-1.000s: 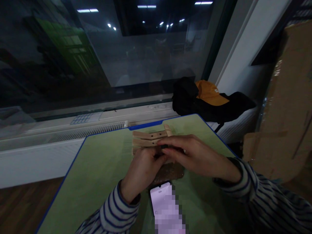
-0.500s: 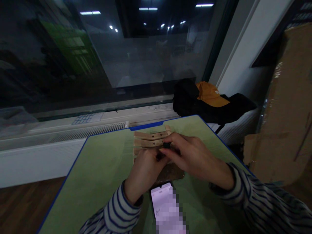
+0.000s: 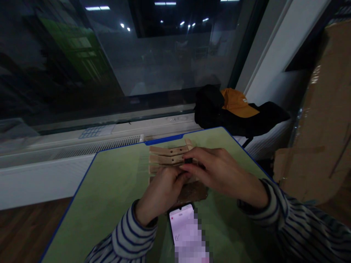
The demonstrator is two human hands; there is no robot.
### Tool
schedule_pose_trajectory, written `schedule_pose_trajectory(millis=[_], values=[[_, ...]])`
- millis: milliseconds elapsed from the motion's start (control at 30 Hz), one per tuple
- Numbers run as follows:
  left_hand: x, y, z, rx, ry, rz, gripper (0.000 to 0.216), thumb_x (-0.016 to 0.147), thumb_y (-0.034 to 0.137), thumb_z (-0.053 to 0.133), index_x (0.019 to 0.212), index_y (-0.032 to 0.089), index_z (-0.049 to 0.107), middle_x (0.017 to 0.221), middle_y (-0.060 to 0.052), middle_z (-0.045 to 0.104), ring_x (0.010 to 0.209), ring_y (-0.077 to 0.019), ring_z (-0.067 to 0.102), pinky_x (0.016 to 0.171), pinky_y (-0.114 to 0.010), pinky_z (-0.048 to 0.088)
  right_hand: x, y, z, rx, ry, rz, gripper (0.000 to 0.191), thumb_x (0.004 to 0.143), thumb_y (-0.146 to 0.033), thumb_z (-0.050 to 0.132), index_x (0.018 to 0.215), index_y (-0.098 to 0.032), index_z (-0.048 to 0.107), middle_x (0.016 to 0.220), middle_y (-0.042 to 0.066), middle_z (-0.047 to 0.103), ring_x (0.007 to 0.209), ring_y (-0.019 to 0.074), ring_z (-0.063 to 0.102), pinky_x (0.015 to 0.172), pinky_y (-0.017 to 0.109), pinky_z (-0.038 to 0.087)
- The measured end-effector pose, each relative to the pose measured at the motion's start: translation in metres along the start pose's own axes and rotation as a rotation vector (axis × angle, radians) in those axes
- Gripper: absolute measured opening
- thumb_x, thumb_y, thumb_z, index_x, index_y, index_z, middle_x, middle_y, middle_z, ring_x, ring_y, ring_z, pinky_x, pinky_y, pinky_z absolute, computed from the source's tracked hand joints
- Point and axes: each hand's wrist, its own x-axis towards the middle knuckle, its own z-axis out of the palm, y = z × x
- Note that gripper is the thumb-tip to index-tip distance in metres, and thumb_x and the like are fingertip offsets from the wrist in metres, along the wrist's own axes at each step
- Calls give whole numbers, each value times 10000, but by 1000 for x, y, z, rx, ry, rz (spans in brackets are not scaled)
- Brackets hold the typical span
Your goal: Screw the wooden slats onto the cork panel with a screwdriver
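Observation:
Wooden slats with dark round holes lie side by side on the green tabletop, with one short light piece standing out at their far right corner. My right hand pinches a small black block-like piece between thumb and fingertips, over the right part of the slats. Close beside it, my left hand is closed over the nearer slats; what its fingers hold is hidden. Under both hands lies a brown, shiny, flat piece, partly covered.
A phone with a lit screen lies nearest me on the table. Beyond the table's blue edge are a radiator and a window sill. An orange cap rests on black cloth. Cardboard stands at the right.
The view has shifted slightly. My left hand has moved a little left, and my right hand still pinches the black piece at nearly the same spot.

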Motion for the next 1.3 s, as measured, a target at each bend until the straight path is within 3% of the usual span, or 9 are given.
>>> schedule_pose_trajectory(millis=[100, 333, 433, 533, 667, 833, 967, 1133, 1300], values=[[1, 1, 0, 7, -1, -8, 237, 880, 250, 460, 933, 206, 686, 992, -34, 712, 930, -204, 641, 755, -288, 458, 0, -1, 3, -63, 40, 13, 204, 879, -352, 515, 936, -158, 537, 853, 59, 647, 695, 175, 609, 604, 284, 439], [1, 1, 3, 75, 160, -81, 176, 800, 297, 575, 856, 189, 702, 858, -57, 731, 765, -229, 665, 639, -304, 466, 0, 1, 1, -62, 23, 50, 212, 879, -361, 510, 944, -162, 544, 847, 52, 641, 670, 163, 593, 588, 281, 430], [1, 1, 3, 93, 181, -57, 162, 802, 262, 570, 859, 187, 703, 861, -55, 732, 768, -229, 665, 639, -303, 459, -1, -1, -3, 45, -5, 11, 281, 876, -335, 526, 1114, -186, 531, 928, 36, 663, 715, 146, 613, 614, 260, 449], [0, 2, 2, 49, 150, -14, 160, 822, 252, 553, 852, 196, 700, 873, -34, 733, 793, -211, 667, 667, -292, 458, -1, -1, -6, 164, -50, -71, 339, 899, -247, 498, 1236, -218, 477, 1058, 15, 661, 878, 125, 626, 743, 235, 463], [-2, 3, -1, -1, 85, 12, 174, 843, 239, 532, 841, 205, 702, 894, -17, 732, 820, -195, 665, 701, -282, 462, -1, -1, -6, 116, -62, -69, 188, 900, -244, 497, 1059, -192, 583, 993, 15, 686, 898, 136, 637, 770, 237, 465], [-1, 4, -3, -30, 2, 12, 238, 876, 243, 467, 951, 206, 691, 1025, -37, 706, 889, -199, 655, 746, -291, 467, -1, -3, 2, -127, 17, -17, 207, 891, -335, 500, 962, -157, 579, 868, 65, 692, 749, 189, 659, 655, 288, 478], [2, 4, -1, -14, 56, -25, 210, 844, 249, 515, 937, 190, 693, 980, -54, 717, 872, -213, 656, 741, -301, 470, -1, -2, 4, -184, 31, -12, 217, 905, -345, 466, 937, -160, 574, 843, 67, 689, 718, 194, 654, 625, 292, 464], [2, 2, 1, 61, 157, -84, 192, 810, 292, 559, 835, 170, 705, 864, -69, 731, 761, -232, 665, 637, -304, 466, -1, -3, -1, -138, -26, 24, 245, 908, -361, 455, 1012, -174, 574, 945, 78, 688, 817, 208, 655, 699, 316, 484], [0, 2, 0, 24, 153, -28, 158, 814, 237, 556, 844, 196, 705, 868, -28, 730, 802, -209, 658, 699, -292, 459, -3, 0, -6, 76, -58, -75, 356, 910, -249, 465, 1260, -182, 465, 1205, 67, 605, 1061, 175, 581, 881, 307, 460]])
